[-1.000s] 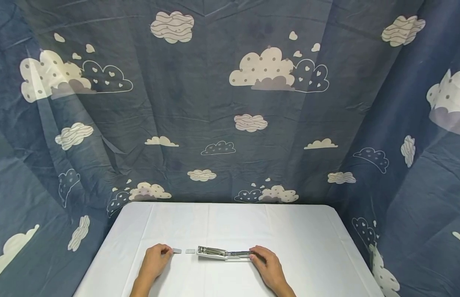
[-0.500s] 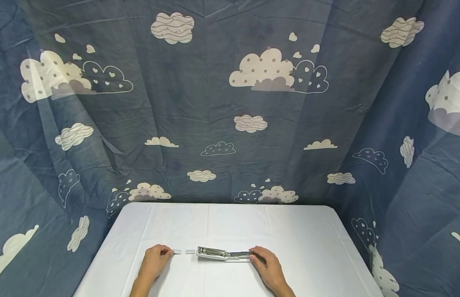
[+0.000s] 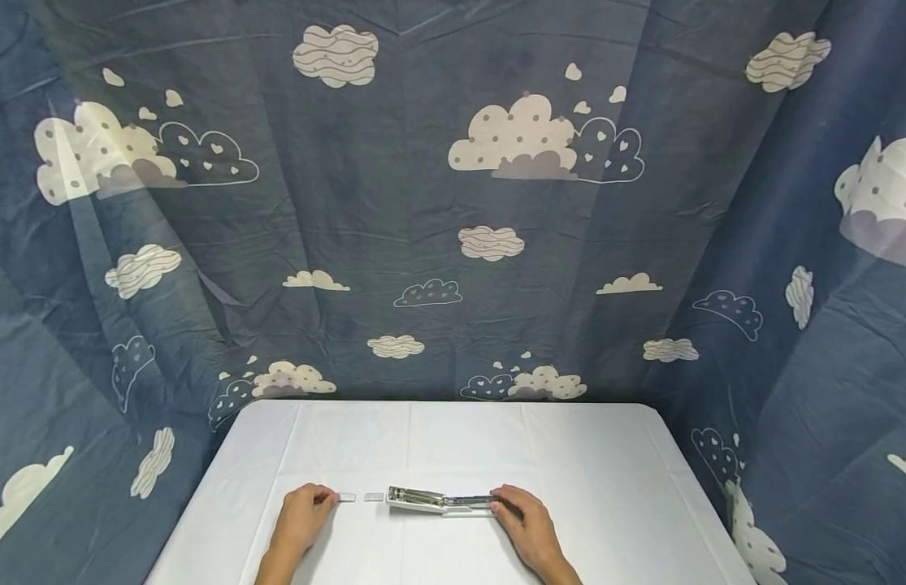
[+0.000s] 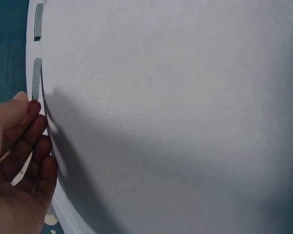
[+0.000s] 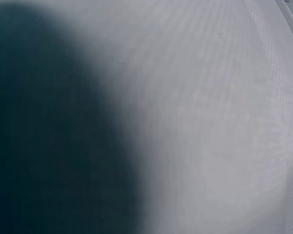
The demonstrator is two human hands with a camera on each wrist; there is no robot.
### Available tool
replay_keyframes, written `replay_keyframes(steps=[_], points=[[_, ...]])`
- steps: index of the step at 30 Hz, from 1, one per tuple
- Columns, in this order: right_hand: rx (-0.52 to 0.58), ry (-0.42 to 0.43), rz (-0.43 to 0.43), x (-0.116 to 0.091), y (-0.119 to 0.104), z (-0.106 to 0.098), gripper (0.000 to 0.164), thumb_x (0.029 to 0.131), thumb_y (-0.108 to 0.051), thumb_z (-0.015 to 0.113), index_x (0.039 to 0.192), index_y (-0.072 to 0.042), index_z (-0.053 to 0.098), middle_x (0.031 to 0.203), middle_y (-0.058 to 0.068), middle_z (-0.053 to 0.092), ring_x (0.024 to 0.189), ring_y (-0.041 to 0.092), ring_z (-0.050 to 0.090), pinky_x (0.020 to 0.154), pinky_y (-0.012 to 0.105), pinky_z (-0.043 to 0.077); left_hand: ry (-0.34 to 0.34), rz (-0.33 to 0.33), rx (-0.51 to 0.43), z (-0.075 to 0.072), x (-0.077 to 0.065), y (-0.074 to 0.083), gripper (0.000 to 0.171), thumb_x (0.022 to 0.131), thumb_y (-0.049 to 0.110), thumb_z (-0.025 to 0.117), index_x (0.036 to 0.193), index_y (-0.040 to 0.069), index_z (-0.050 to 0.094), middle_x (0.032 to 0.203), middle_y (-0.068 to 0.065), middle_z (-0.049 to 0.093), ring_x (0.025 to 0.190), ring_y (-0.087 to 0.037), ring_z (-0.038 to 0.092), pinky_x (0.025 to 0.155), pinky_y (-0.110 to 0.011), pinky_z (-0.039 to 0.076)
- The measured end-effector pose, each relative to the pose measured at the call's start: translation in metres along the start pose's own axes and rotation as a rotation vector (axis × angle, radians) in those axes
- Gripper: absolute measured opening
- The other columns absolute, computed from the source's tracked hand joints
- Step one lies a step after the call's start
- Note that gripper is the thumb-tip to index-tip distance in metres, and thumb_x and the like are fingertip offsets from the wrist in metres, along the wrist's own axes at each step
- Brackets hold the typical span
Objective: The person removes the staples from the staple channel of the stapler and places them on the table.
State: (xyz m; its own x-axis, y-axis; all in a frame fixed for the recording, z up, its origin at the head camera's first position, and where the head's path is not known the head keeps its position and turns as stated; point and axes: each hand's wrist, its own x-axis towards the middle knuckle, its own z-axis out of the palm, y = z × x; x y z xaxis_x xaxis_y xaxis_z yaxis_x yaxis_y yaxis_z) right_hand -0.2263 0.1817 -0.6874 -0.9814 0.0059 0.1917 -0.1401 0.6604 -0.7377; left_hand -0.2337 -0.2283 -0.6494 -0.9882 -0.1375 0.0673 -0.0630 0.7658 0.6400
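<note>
My left hand (image 3: 301, 520) pinches the end of a short strip of staples (image 4: 36, 79) between thumb and forefinger, the other fingers bent beneath. Just beyond it, in line, lies a second staple strip (image 3: 374, 497) on the white table, a small gap from the first. An opened stapler (image 3: 423, 502) lies to the right of that strip, its metal inside showing and its length running left to right. At the stapler's right end, my right hand (image 3: 529, 528) grips it between thumb and fingers. The right wrist view shows mostly white cloth and a dark blur, without the hand.
White cloth covers the table (image 3: 606, 463), whose far corners are rounded. Behind and on both sides hangs a dark blue curtain (image 3: 394, 203) printed with clouds.
The staple strip in my left hand has tipped slightly, and its face looks lighter than before. My right hand and the stapler stay as they were.
</note>
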Motion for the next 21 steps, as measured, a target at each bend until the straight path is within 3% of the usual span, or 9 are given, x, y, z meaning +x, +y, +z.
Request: replay_keyframes(steps=[12,17,21], points=[[-0.014,0.028,-0.005,-0.0041,0.0011,-0.0035,0.022,0.095,-0.039,0.072,0.115,-0.029,0.076,0.121,-0.007,0.075,0.125,0.027,0.066,0.11,0.055,0.049,0.012,0.013,-0.013,0.0044,0.0019,0.0026,0.007,0.093,0.012,0.075,0.093,0.006,0.078,0.094,-0.01,0.077,0.098,-0.035,0.072,0.09,-0.055,0.057],[-0.02,0.016,0.021,-0.0064,0.0039,-0.0065,0.025,0.097,-0.041,0.07,0.118,-0.029,0.074,0.127,-0.002,0.073,0.127,0.03,0.064,0.112,0.056,0.047,0.002,0.004,-0.033,0.0083,-0.0021,0.0028,0.015,0.094,0.015,0.074,0.105,0.005,0.077,0.105,-0.013,0.077,0.113,-0.041,0.069,0.1,-0.059,0.053],[-0.022,0.005,0.036,-0.0067,0.0028,-0.0042,0.032,0.097,-0.045,0.068,0.123,-0.027,0.072,0.133,0.001,0.07,0.13,0.032,0.062,0.113,0.058,0.044,0.002,0.044,-0.033,0.0078,-0.006,-0.0003,0.025,0.093,0.016,0.075,0.114,0.002,0.074,0.116,-0.018,0.074,0.121,-0.045,0.064,0.105,-0.061,0.049]])
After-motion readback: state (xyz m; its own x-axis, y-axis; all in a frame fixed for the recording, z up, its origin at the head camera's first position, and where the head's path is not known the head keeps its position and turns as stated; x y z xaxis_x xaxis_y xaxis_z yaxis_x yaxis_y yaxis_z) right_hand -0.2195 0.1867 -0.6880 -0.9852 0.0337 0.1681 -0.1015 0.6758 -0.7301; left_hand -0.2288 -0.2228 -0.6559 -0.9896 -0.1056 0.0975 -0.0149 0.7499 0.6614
